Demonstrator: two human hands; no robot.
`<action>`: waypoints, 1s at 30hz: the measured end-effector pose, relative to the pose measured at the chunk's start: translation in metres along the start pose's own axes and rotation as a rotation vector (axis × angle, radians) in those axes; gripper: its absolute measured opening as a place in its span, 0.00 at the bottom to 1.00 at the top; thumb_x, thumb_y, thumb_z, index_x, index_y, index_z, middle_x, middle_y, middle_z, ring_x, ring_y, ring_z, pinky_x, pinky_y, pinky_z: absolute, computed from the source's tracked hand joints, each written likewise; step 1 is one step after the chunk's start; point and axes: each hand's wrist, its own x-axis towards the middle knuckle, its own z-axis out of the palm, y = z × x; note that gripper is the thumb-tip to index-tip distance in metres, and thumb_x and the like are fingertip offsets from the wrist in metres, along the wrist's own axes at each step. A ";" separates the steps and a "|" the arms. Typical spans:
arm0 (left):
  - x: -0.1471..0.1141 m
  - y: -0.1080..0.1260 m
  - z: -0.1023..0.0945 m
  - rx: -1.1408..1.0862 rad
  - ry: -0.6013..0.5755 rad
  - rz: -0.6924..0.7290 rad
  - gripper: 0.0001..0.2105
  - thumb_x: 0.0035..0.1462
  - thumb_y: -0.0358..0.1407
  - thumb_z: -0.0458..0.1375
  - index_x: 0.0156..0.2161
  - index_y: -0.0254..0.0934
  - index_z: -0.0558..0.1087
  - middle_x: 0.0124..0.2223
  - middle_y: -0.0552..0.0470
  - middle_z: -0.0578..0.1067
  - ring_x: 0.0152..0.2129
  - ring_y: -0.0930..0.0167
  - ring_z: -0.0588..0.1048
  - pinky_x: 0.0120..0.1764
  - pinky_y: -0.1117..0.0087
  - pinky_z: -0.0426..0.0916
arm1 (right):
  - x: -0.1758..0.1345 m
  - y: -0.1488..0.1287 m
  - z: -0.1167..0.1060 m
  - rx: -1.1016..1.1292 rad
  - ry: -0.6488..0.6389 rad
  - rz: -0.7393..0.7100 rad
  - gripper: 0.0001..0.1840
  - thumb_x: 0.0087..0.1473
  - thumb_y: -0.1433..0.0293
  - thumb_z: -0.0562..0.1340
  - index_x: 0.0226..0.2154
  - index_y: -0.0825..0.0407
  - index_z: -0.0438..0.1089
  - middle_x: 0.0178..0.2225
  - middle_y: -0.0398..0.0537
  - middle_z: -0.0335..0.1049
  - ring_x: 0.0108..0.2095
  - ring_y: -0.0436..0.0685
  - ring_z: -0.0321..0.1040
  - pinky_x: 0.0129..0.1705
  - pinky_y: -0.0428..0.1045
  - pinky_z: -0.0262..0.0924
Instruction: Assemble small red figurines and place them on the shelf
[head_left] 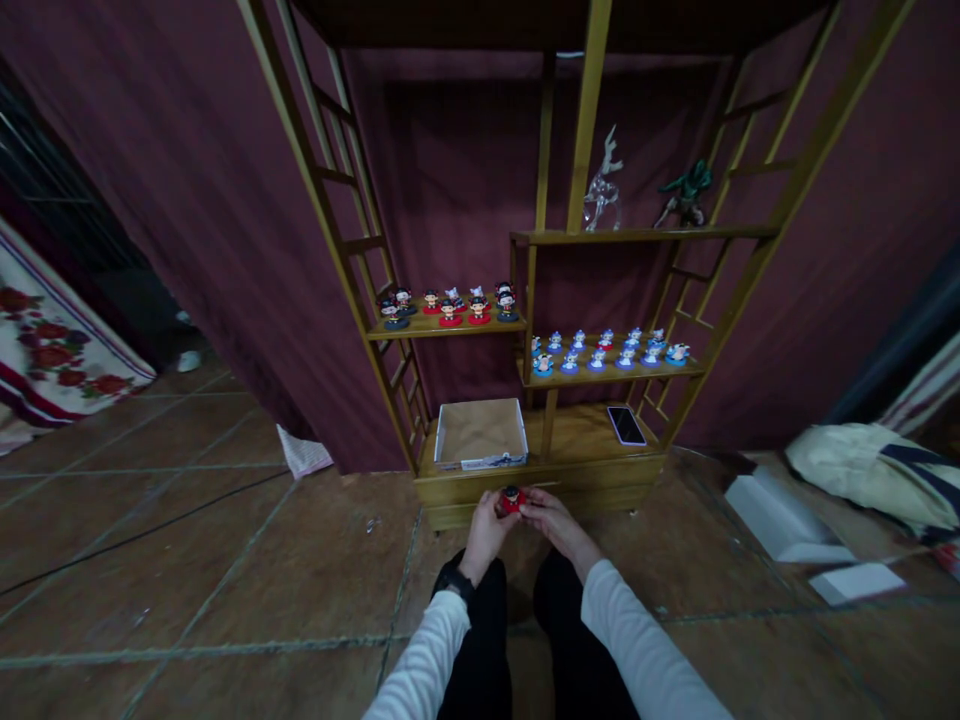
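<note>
Between my two hands is a small red figurine [512, 499] with a dark top, held in front of the cabinet's low base. My left hand [487, 527] closes its fingers on the figurine's left side, and a dark watch sits on that wrist. From the other side, the fingers of my right hand [549, 517] grip it too. Just beyond my hands, a shallow open box [481, 430] with a brown inside rests on the lowest shelf. Similar figurines on red and dark bases, such as a red-based figurine [450, 312], stand on the left shelf above the box.
Several blue-and-white figurines [598, 359] line the right shelf. Higher up stand a clear deer ornament [604, 185] and a green figure [686, 195]. A phone [626, 425] lies on the cabinet base. White boxes [784, 520] and a pale bag [870, 470] are on the floor at right.
</note>
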 end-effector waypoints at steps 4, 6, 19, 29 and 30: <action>-0.004 0.003 -0.003 0.032 0.002 0.005 0.15 0.42 0.30 0.62 0.40 0.35 0.72 0.36 0.50 0.71 0.33 0.69 0.72 0.38 0.67 0.67 | 0.006 0.007 -0.003 -0.013 -0.012 0.006 0.27 0.31 0.66 0.73 0.39 0.51 0.72 0.39 0.51 0.75 0.40 0.58 0.71 0.43 0.52 0.61; -0.006 0.003 -0.004 0.019 0.023 -0.002 0.17 0.41 0.30 0.62 0.41 0.36 0.71 0.38 0.50 0.72 0.35 0.68 0.72 0.40 0.66 0.67 | 0.009 0.010 -0.004 -0.010 -0.009 0.005 0.28 0.30 0.66 0.74 0.39 0.51 0.72 0.38 0.50 0.75 0.39 0.58 0.71 0.42 0.53 0.61; -0.013 -0.006 0.007 0.009 0.074 -0.097 0.18 0.44 0.35 0.63 0.40 0.37 0.63 0.32 0.54 0.73 0.29 0.71 0.73 0.36 0.70 0.66 | 0.013 0.012 -0.005 -0.008 0.035 0.010 0.23 0.29 0.66 0.73 0.34 0.51 0.74 0.34 0.49 0.76 0.37 0.58 0.72 0.43 0.53 0.61; -0.015 0.004 0.006 0.045 0.017 -0.048 0.21 0.44 0.31 0.63 0.46 0.36 0.70 0.42 0.46 0.75 0.41 0.66 0.74 0.46 0.63 0.66 | 0.001 0.001 -0.001 -0.013 0.079 -0.006 0.21 0.32 0.64 0.72 0.33 0.52 0.75 0.34 0.50 0.76 0.36 0.57 0.72 0.43 0.52 0.61; -0.014 0.004 0.006 0.038 0.010 -0.056 0.20 0.44 0.31 0.63 0.46 0.37 0.70 0.42 0.47 0.75 0.40 0.66 0.74 0.45 0.64 0.66 | 0.001 0.001 -0.001 -0.014 0.088 -0.003 0.20 0.32 0.64 0.72 0.33 0.52 0.75 0.34 0.49 0.76 0.36 0.57 0.72 0.42 0.52 0.62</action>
